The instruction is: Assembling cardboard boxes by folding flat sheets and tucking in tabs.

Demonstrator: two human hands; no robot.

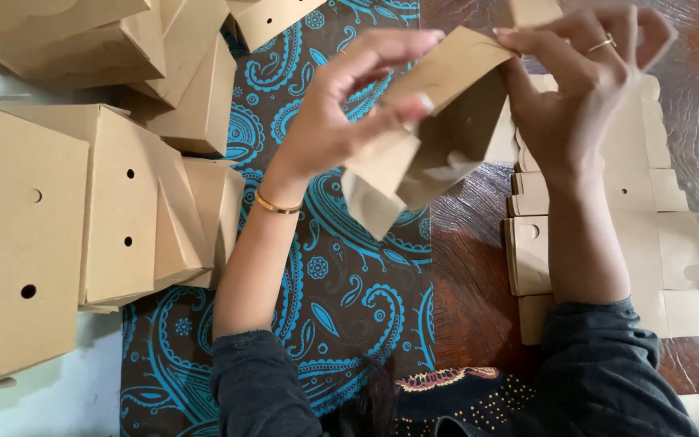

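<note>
Along the table's left edge I saw a heap of folded kraft cardboard boxes, finished ones with small round vent holes, crowding onto the blue paisley cloth that covered the middle of the table.

Above that cloth, the left hand gripped the half-folded box blank, its fingers closed over the upper flap and the thumb pressed to a lower panel. The blank hung in the air, clear of the table, roughly over the cloth's right border. I judged it light and thin, stiff only along its scored creases, prone to buckling or tearing if squeezed mid-panel; holding it near the folds and flap edges looked safest.

The right hand pinched the blank's top corner, fingertips shut on the flap edge, a ring on one finger.

Below it, toward the bare wooden table's right edge, lay a stack of flat unfolded blanks, partly hidden by the right forearm.
</note>
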